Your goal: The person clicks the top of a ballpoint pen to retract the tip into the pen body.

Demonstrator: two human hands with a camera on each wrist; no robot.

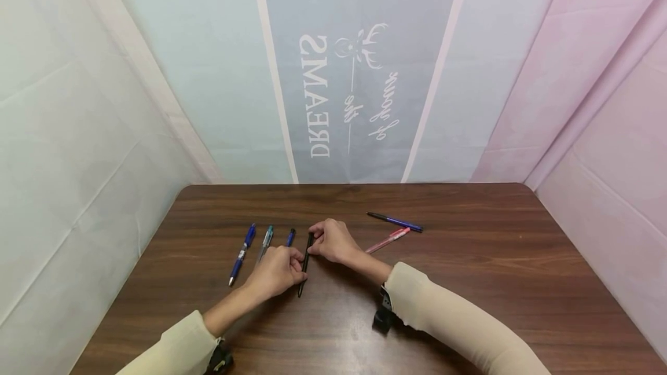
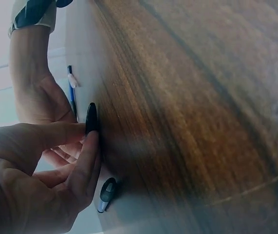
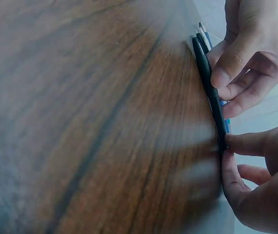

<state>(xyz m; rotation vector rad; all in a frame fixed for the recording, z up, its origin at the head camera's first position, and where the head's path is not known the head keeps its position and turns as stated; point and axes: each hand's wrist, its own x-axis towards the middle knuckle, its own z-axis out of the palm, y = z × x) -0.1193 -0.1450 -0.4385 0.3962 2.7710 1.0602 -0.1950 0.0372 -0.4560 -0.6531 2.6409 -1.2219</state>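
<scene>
A black pen lies lengthwise between both hands, low over the tabletop or on it. My left hand pinches its nearer half between thumb and fingers; in the left wrist view the pen's tip pokes out past them. At the far end, my right hand pinches the pen with thumb and fingertips, as the right wrist view also shows. Just left of it, a dark blue pen is partly hidden behind the left hand. Beside that lies a teal-topped clear pen, its lower part also covered.
A blue pen with a pale grip band lies farthest left, roughly parallel to the others. Right of the right hand are a pink pen, partly behind the wrist, and a slanted blue pen. Cloth walls surround the brown wooden table.
</scene>
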